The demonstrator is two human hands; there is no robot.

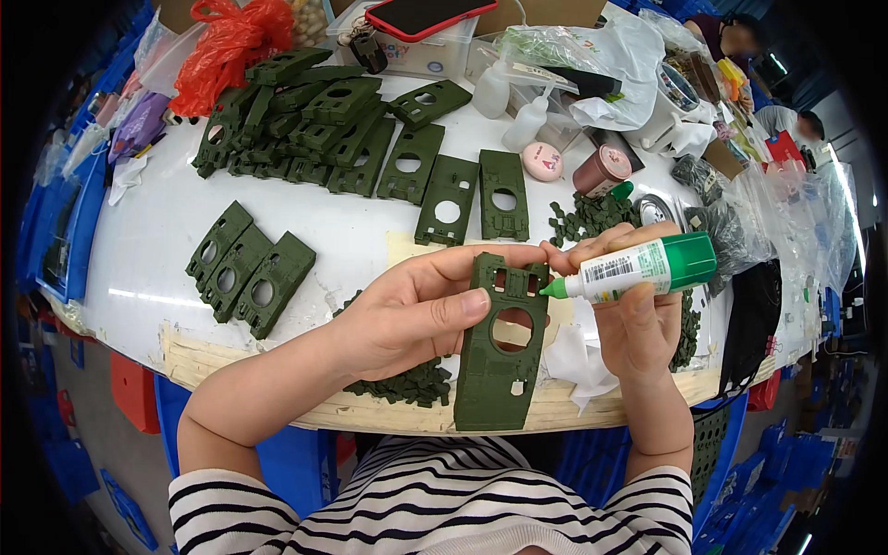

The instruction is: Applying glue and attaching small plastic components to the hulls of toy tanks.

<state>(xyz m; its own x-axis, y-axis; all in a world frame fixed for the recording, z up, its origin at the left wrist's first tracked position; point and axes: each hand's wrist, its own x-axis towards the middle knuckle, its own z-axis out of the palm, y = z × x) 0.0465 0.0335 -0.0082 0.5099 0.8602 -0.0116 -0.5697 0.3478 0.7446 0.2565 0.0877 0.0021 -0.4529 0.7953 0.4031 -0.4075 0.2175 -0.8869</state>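
My left hand (407, 314) grips a dark green plastic model tank hull top (490, 384), a long plate with a round hole and small square openings at its far end. In my right hand (638, 324) is a white glue bottle (620, 275) with a green base and a green nozzle, tilted sideways. The nozzle tip points left, at the plate's far right corner; whether it touches I cannot tell. Three like plates (250, 273) lie at the left. Small green parts (416, 384) are heaped by the table edge under my left wrist.
A large pile of green plates (314, 111) stands at the back left, by a red plastic bag (227, 51). More small green parts (592, 217) lie beyond the glue bottle. Squeeze bottles (527, 120), a brown jar (601, 169) and clear bags (740, 217) crowd the back and right.
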